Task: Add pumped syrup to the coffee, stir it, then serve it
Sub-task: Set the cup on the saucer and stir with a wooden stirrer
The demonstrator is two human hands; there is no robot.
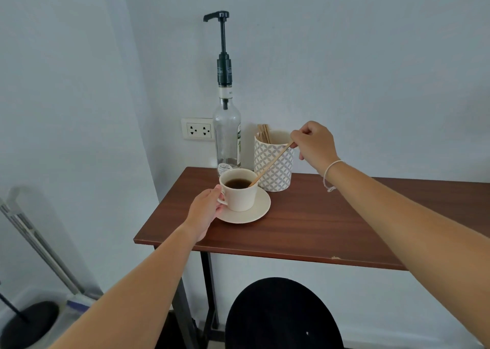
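Observation:
A cream cup point(240, 196) of dark coffee stands on a cream saucer point(258, 210) near the table's back left corner. My left hand point(206, 210) grips the cup's handle. My right hand point(314, 144) pinches the top end of a thin wooden stir stick point(270, 164), which slants down with its tip in the coffee. Behind the cup, against the wall, stands a clear glass syrup bottle point(227, 139) with a tall black pump point(222, 30). Its spout points left.
A patterned white holder point(274, 163) with several wooden sticks stands just right of the bottle. The brown wooden table point(331, 224) has a black metal leg. A wall socket point(197, 129) sits behind the bottle. A black round stool point(281, 314) is below the table edge.

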